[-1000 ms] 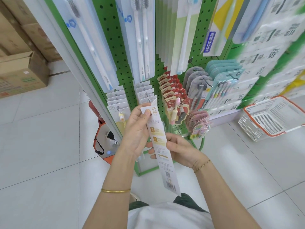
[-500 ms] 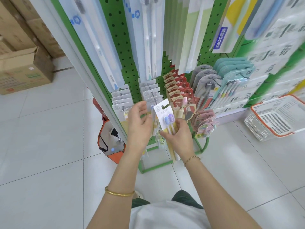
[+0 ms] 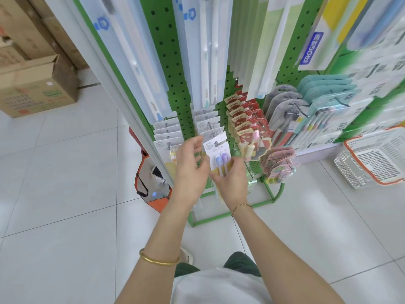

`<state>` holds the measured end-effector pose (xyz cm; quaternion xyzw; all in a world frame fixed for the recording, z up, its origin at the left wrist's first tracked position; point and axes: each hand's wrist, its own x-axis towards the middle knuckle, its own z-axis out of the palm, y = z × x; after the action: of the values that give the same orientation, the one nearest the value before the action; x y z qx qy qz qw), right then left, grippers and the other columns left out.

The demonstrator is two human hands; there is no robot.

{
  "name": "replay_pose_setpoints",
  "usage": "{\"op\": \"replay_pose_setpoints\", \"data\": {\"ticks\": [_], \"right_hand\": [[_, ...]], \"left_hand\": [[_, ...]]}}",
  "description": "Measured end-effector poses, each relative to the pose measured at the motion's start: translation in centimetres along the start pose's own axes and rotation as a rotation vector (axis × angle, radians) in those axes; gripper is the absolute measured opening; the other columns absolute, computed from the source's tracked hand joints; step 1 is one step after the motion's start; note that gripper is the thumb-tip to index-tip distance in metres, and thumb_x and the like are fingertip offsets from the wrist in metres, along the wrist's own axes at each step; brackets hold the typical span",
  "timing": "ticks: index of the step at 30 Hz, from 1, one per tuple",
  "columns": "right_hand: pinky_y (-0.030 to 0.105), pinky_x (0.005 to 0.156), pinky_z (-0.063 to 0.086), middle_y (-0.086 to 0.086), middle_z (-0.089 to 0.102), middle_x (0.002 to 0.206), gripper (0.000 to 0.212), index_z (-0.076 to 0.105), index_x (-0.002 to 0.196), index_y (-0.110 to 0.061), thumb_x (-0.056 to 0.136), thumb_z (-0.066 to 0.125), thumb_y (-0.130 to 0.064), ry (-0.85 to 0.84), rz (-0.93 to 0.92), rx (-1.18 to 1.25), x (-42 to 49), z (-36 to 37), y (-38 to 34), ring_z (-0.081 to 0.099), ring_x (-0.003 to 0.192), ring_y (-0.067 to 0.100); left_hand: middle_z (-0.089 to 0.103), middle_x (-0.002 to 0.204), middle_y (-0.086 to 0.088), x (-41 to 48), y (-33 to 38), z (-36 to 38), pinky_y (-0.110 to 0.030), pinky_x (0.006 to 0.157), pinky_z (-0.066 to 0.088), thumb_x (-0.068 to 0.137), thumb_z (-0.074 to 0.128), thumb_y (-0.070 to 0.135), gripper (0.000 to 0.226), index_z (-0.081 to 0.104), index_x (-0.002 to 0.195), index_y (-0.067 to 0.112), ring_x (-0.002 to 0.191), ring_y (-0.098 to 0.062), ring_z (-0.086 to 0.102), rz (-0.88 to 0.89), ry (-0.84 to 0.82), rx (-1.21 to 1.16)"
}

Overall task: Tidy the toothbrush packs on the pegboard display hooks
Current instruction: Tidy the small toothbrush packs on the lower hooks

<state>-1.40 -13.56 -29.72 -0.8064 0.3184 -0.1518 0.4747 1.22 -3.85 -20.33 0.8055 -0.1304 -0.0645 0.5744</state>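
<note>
A white toothbrush pack (image 3: pixel 217 150) with a blue and a purple brush head sits at the front of the middle low hook on the green pegboard (image 3: pixel 175 62). The hook's tip shows through the pack's hanging hole. My right hand (image 3: pixel 232 181) holds the pack's lower part from below, with fingers curled round it. My left hand (image 3: pixel 189 167) hovers just left of the pack with relaxed fingers and grips nothing. More white packs (image 3: pixel 167 137) hang on the hook to the left. Red packs (image 3: pixel 247 119) hang to the right.
Grey packs (image 3: pixel 285 110), teal packs (image 3: pixel 328 102) and pink packs (image 3: pixel 278 163) fill hooks further right. Long packs hang above. A white and orange basket (image 3: pixel 372 159) stands on the floor at right, cardboard boxes (image 3: pixel 37 88) at left, an orange bag (image 3: pixel 151 187) behind the stand.
Both hands held the pack low with its back showing. It was turned face-front and raised onto the middle hook. My left hand let go of it.
</note>
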Motion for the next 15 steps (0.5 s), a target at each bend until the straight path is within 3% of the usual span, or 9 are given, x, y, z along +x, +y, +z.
{"op": "replay_pose_setpoints", "data": {"ticks": [5, 9, 15], "right_hand": [[0.035, 0.069, 0.044, 0.009, 0.052, 0.1, 0.051, 0.044, 0.105, -0.005, 0.073, 0.078, -0.024, 0.026, 0.009, -0.004, 0.7, 1.3, -0.6, 0.054, 0.088, 0.029], [0.037, 0.07, 0.043, 0.014, 0.052, 0.105, 0.052, 0.042, 0.109, -0.001, 0.077, 0.074, -0.026, 0.015, -0.011, -0.038, 1.1, 1.6, -1.0, 0.052, 0.091, 0.032], [0.035, 0.086, 0.044, 0.014, 0.046, 0.129, 0.074, 0.035, 0.133, 0.001, 0.077, 0.076, -0.025, -0.049, -0.036, -0.076, 1.1, 0.5, -0.7, 0.047, 0.115, 0.029]], "left_hand": [[0.044, 0.131, -0.004, 0.2, 0.0, 0.2, -0.027, 0.106, 0.039, 0.091, 0.048, -0.005, 0.045, 0.045, 0.131, 0.015, 0.121, -0.011, 0.045, 0.001, -0.022, 0.026], [0.042, 0.132, -0.003, 0.3, 0.0, 0.4, -0.022, 0.102, 0.039, 0.091, 0.047, -0.004, 0.046, 0.043, 0.133, 0.016, 0.117, -0.006, 0.044, -0.008, -0.043, 0.056], [0.042, 0.132, -0.003, 0.5, 0.1, 0.7, -0.019, 0.099, 0.04, 0.09, 0.046, -0.005, 0.047, 0.043, 0.132, 0.015, 0.116, -0.007, 0.044, -0.009, -0.031, 0.064]]}}
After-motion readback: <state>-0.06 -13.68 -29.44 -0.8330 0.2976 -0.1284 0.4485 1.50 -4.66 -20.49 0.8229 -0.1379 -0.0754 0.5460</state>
